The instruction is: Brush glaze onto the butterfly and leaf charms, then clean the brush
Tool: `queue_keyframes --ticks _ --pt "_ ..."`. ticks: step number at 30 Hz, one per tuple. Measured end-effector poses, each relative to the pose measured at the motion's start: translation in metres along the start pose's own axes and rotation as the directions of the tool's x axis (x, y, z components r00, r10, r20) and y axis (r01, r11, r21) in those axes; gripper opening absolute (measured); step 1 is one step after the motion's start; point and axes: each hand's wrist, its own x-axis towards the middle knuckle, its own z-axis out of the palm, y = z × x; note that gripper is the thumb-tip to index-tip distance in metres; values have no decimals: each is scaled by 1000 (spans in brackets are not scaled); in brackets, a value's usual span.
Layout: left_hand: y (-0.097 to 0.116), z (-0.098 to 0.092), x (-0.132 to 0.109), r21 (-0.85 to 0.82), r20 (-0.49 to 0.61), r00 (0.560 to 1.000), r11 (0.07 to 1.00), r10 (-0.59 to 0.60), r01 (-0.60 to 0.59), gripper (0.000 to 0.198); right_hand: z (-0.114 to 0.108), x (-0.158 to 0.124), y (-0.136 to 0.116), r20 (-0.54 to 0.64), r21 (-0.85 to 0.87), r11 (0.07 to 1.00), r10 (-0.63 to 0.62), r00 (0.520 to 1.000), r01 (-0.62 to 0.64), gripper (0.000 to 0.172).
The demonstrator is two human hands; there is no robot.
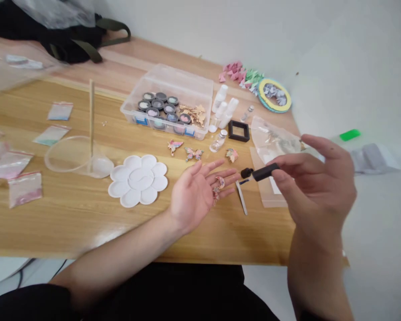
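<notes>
Head view, left hand (194,200) palm up, fingers slightly apart, gold-edged pink crescent charm (219,182) lying across them, right hand (321,187) clamping a slim black cylinder (265,172) between thumb and fingers, white flower-shaped plastic palette (141,179) nearby

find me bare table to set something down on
Bare table lies in front of the palette, beside the left forearm, and between the tweezers and front edge. A narrower strip separates palette and box. It's crowded around the bottles and black frame.

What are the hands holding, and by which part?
Right hand: slim black oblong object, pinched at one end. Left hand: pink-and-gold crescent charm, resting on open fingers.
</notes>
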Motion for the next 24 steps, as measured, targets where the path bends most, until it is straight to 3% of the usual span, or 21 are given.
queue_keyframes --ticks 3,5,14,19,24 --pt "0 -1 -1 18 30 1000 1000 2 -3 47 12 -3 -7 87 -89 994 -48 995 56 24" --pt "0 -1 -2 31 51 999 1000 6 -8 48 17 -3 -7 127 -127 988 -67 990 83 18" --pt "0 -1 -2 40 85 996 999 10 -13 48 19 -1 -8 178 -136 984 -90 980 115 19" --pt "0 -1 -3 52 85 996 999 -2 -3 48 20 1 -8 176 -146 983 -88 980 114 28" --pt "1 1 -3 61 82 996 998 -19 14 50 18 2 -9 153 -186 973 -107 982 135 18"
